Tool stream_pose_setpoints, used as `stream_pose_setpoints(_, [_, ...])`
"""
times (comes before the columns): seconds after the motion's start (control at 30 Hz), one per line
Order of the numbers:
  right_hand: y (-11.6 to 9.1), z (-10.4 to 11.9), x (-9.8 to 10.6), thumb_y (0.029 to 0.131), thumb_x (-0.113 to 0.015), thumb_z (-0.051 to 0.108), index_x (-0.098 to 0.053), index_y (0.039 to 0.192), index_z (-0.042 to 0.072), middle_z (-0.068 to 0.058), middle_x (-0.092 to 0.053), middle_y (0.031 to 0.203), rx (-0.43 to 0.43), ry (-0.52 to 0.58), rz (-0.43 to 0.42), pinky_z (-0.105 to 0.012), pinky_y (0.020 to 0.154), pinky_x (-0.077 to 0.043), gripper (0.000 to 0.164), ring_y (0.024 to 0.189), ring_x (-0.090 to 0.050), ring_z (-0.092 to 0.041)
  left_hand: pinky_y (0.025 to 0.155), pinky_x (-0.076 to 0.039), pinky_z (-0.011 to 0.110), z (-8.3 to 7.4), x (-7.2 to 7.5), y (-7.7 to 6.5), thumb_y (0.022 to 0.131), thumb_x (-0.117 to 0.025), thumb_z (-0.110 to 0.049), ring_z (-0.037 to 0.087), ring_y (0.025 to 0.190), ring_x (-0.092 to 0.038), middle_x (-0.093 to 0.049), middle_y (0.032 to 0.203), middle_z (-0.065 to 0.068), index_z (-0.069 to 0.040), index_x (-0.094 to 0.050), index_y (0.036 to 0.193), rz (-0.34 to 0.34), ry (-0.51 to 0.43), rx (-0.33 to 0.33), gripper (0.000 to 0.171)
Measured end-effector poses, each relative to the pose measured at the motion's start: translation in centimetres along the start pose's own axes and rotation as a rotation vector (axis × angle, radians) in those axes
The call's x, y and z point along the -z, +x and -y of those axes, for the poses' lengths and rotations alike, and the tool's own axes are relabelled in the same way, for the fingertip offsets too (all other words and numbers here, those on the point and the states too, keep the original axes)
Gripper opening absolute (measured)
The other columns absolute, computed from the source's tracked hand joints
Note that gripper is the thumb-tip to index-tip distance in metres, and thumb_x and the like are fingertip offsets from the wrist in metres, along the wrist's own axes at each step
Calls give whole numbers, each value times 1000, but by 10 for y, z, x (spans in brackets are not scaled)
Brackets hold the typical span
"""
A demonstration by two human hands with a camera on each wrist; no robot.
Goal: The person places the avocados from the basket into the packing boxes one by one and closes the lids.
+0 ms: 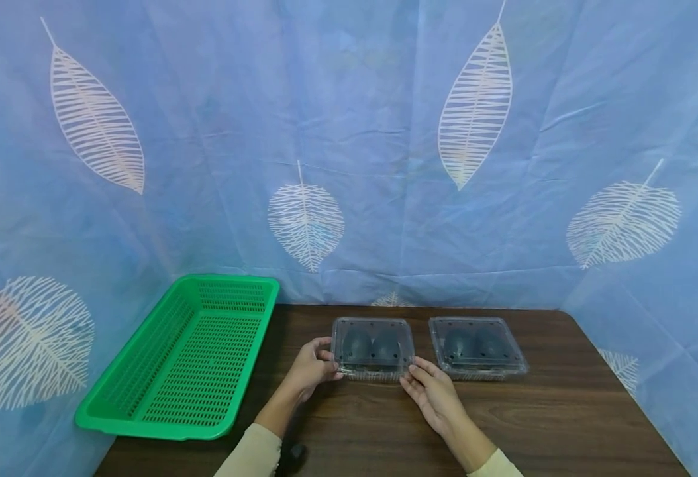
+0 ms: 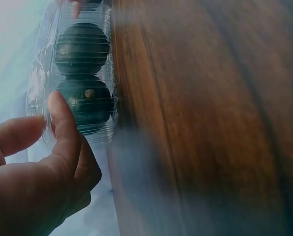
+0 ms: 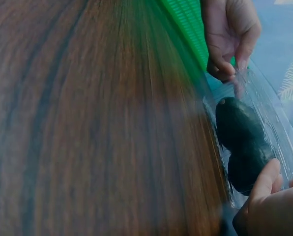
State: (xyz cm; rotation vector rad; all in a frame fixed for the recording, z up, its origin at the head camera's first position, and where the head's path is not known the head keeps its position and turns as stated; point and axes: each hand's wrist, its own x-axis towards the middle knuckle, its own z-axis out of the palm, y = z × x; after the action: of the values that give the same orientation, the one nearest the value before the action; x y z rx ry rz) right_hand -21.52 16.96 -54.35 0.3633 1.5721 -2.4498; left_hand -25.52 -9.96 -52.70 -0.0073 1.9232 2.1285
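Note:
A clear plastic clamshell box (image 1: pixel 373 371) with two dark green avocados (image 1: pixel 386 346) inside sits on the table between my hands, its lid down. At its left front corner, my left hand (image 1: pixel 311 368) pinches the edge between thumb and fingers. My right hand (image 1: pixel 435 396) grips the right front corner. Through the ribbed wall in the left wrist view, one avocado (image 2: pixel 85 101) shows a pale stem spot. Both hands hold the box (image 3: pixel 279 132) at its ends in the right wrist view. A second clamshell box (image 1: pixel 486 372), also with two dark avocados, stands just to the right.
A green perforated plastic basket (image 1: pixel 232 417) stands on the left of the dark wooden table (image 1: pixel 563 424), its inside bare. Behind the table hangs a blue cloth (image 1: pixel 373 132) with white leaf prints.

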Motion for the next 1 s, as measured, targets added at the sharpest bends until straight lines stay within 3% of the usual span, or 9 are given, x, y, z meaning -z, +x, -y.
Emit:
stream_pose_setpoints(0.17, [-1, -3, 0, 109, -48, 6, -32, 151, -7, -5, -53, 108, 20, 31, -33, -25, 94, -57, 47, 95, -58, -11, 73, -64, 35, 3, -4, 4, 87, -58, 25, 18, 75, -57, -46, 95, 9, 14, -34, 150, -10, -18, -3, 68])
stream_pose_setpoints(0.33, [-1, -3, -1, 109, -51, 8, -50, 124, 1, -5, -55, 107, 27, 66, -63, -27, 96, -57, 17, 96, -60, -13, 74, -64, 35, 4, -6, 8, 87, -57, 24, 18, 76, -55, -45, 97, 11, 14, -37, 149, -22, -16, -1, 66])
stream_pose_setpoints(0.43, [-1, -1, -2, 109, -50, 7, -54, 117, 3, -6, -57, 105, 26, 71, -71, -28, 96, -57, 9, 96, -61, -14, 75, -64, 36, 2, -7, 9, 88, -57, 24, 19, 76, -55, -45, 98, 12, 14, -37, 148, -28, -5, -5, 65])
stream_pose_setpoints(0.57, [-4, 2, 1, 110, -50, 11, -51, 124, 1, -5, -56, 104, 1, 46, -74, -28, 95, -58, 17, 97, -61, -16, 76, -64, 37, 2, -9, 10, 89, -58, 22, 19, 75, -57, -46, 99, 13, 14, -37, 149, -26, 6, -9, 64])
stream_pose_setpoints(0.7, [-12, 7, 7, 109, -56, 22, -42, 136, -1, -5, -56, 104, -55, 5, -49, -32, 92, -58, 38, 98, -61, -18, 77, -64, 40, 5, -10, 13, 91, -59, 16, 20, 78, -61, -50, 102, 14, 13, -37, 149, -8, 44, -28, 62])
stream_pose_setpoints(0.77, [-18, 11, 12, 108, -57, 27, -42, 136, -1, -4, -58, 102, -96, -31, 1, -33, 91, -58, 41, 97, -62, -18, 77, -64, 42, 6, -9, 12, 91, -60, 10, 20, 80, -62, -51, 103, 15, 12, -39, 149, -20, 96, -54, 61])
stream_pose_setpoints(0.83, [-22, 16, 17, 109, -54, 28, -48, 131, 2, -1, -60, 100, -144, -75, 92, -33, 89, -58, 34, 94, -63, -16, 77, -64, 43, 5, -8, 9, 91, -61, 5, 21, 82, -61, -53, 104, 17, 11, -42, 148, -60, 166, -87, 61])
stream_pose_setpoints(0.93, [-30, 27, 24, 111, -50, 29, -56, 119, 9, 4, -61, 98, -198, -143, 268, -32, 88, -58, 23, 92, -64, -12, 78, -61, 43, -2, -6, 2, 91, -65, -4, 26, 87, -64, -57, 106, 19, 8, -49, 144, -154, 345, -169, 57])
stream_pose_setpoints(1.0, [-34, 35, 25, 111, -48, 29, -58, 115, 11, 5, -62, 99, -190, -188, 365, -31, 88, -58, 21, 91, -64, -11, 83, -59, 46, -9, -6, -2, 93, -67, -10, 30, 95, -66, -60, 112, 20, 6, -52, 143, -205, 472, -232, 54])
